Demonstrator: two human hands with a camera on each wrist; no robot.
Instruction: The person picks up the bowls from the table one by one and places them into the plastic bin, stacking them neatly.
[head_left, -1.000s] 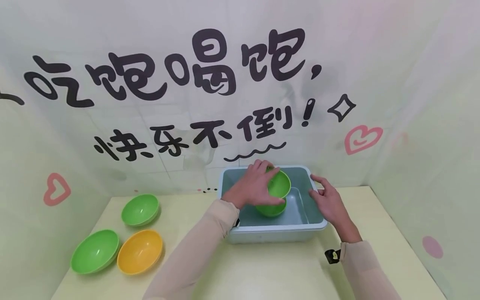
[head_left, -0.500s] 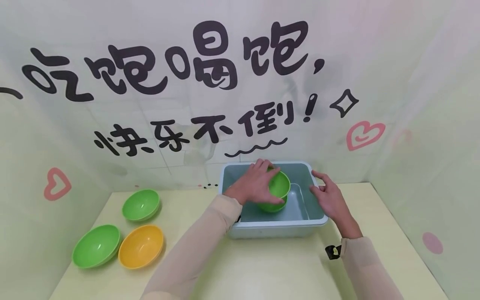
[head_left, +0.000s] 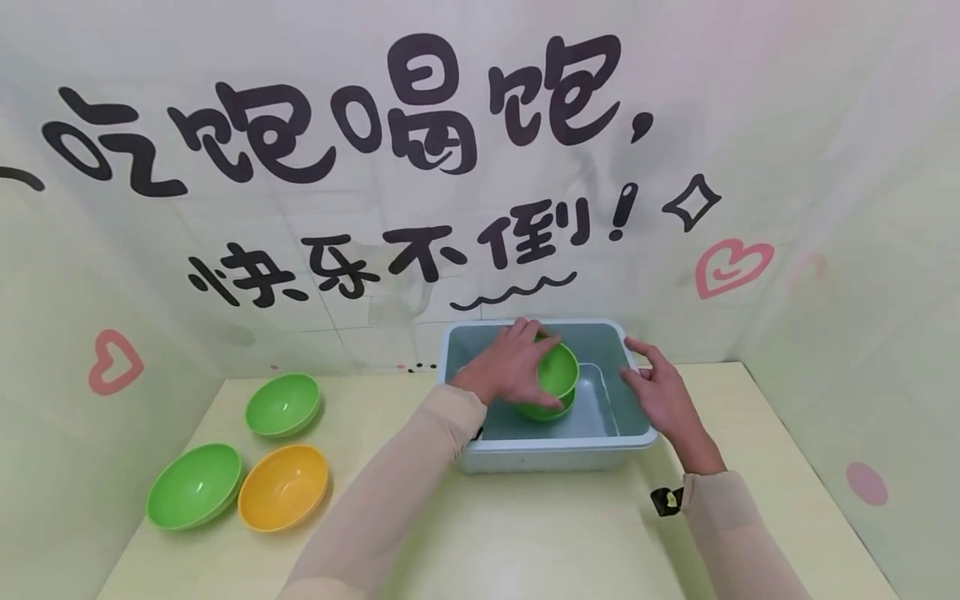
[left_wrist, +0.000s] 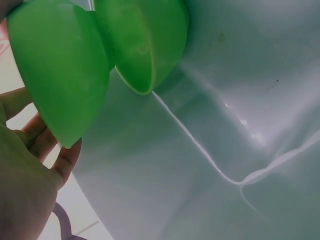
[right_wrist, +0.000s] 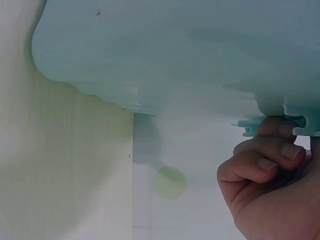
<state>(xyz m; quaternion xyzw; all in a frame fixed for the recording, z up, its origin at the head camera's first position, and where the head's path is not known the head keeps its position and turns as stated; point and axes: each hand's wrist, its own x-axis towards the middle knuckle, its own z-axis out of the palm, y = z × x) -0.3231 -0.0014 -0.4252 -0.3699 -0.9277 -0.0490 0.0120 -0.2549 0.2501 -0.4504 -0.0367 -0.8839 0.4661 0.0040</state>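
Note:
My left hand [head_left: 510,367] holds a green bowl [head_left: 560,368] inside a blue-grey plastic basin [head_left: 555,461]. The fingers spread along the bowl's far rim, and the thumb lies at its near edge. Below it, partly covered by it, is a second green bowl [head_left: 553,412] in the basin. In the left wrist view the held bowl [left_wrist: 65,70] is tilted, its outer side facing the camera, against the other bowl [left_wrist: 167,40]. At the basin's right rim, my right hand [head_left: 663,400] grips the edge; its fingers [right_wrist: 250,167] curl under the rim in the right wrist view.
To the left on the pale table [head_left: 525,533] stand a small green bowl [head_left: 282,405], a larger green bowl [head_left: 193,487] and a yellow-orange bowl [head_left: 283,489]. Behind the basin rises a pale printed wall sheet [head_left: 360,50], with similar sheets at both sides.
Relative to the basin, my left hand and the held bowl have come down slightly nearer the bowl below. My right hand stays on the rim. The head view has tilted a little.

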